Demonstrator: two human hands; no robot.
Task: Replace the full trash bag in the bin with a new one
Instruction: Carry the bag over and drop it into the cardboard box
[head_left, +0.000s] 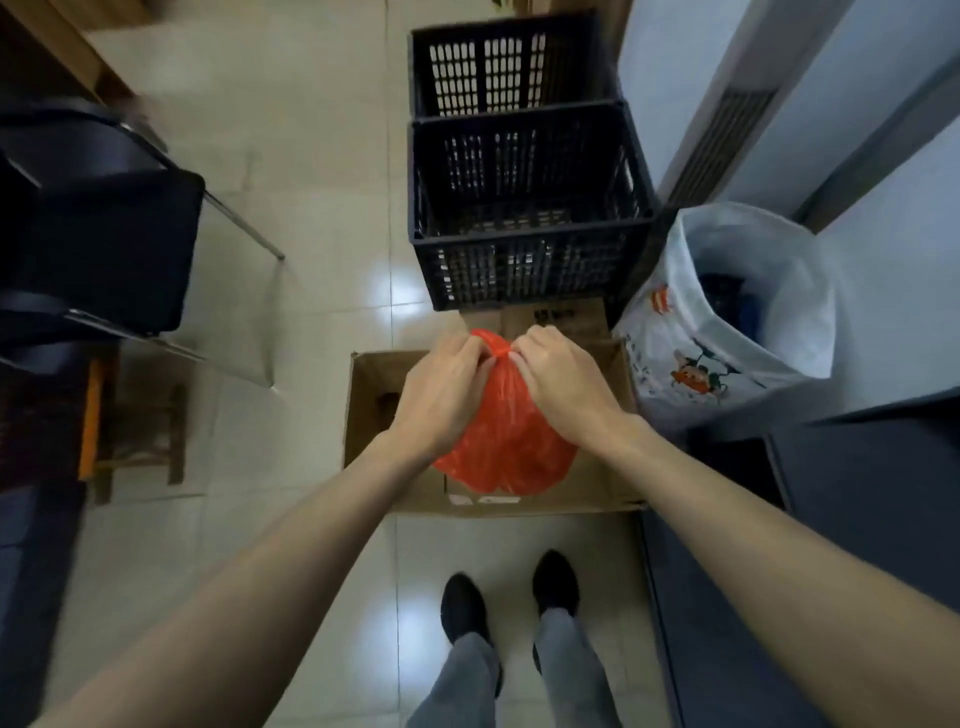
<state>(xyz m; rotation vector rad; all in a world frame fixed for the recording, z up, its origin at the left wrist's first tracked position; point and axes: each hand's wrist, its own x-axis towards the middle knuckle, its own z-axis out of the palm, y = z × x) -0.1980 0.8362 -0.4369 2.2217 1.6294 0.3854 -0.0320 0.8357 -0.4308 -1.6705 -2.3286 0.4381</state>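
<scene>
A full red trash bag hangs over an open cardboard box on the floor in front of me. My left hand and my right hand both pinch the bag's gathered neck at the top, close together. To the right stands a bin lined with a white printed plastic bag, with dark items inside it.
Two black slatted crates stand stacked beyond the box. A black chair sits at the left, a small wooden stool below it. A dark cabinet runs along the right. My feet stand on pale floor tiles.
</scene>
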